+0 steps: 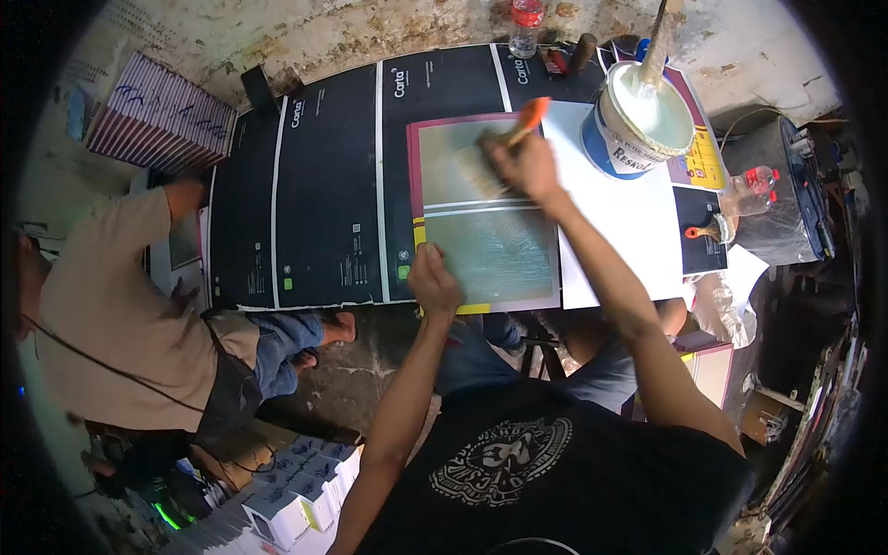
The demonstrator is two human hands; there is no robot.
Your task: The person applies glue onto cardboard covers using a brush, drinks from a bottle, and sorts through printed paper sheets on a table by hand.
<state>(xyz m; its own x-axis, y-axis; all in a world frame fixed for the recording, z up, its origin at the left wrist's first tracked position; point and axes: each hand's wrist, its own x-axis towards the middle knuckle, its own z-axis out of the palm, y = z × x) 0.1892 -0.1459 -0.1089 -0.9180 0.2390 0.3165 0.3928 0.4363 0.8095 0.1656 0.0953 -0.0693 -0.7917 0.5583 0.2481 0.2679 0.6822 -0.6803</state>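
My right hand (529, 171) is closed round a paintbrush (529, 118) with an orange handle. Its bristles, blurred by motion, are over the upper grey panel of a book cover (490, 250) with purple and yellow edges. Wet, streaky shine covers the lower panel. At the cover's lower left edge, my left hand (435, 280) has its fingers curled and pressed together, gripping the margin. White sheets (610, 250) lie just right of the cover. On them stands a bucket (610, 143) of white paste, with a stick upright in it.
Black printed boards (328, 203) cover the table. A second brush (708, 231) and a plastic bottle (754, 190) are at the right, beside a dark drum (777, 213). Another person (129, 305) works at the left, near a tall stack of books (162, 111). Another bottle (525, 28) stands by the wall.
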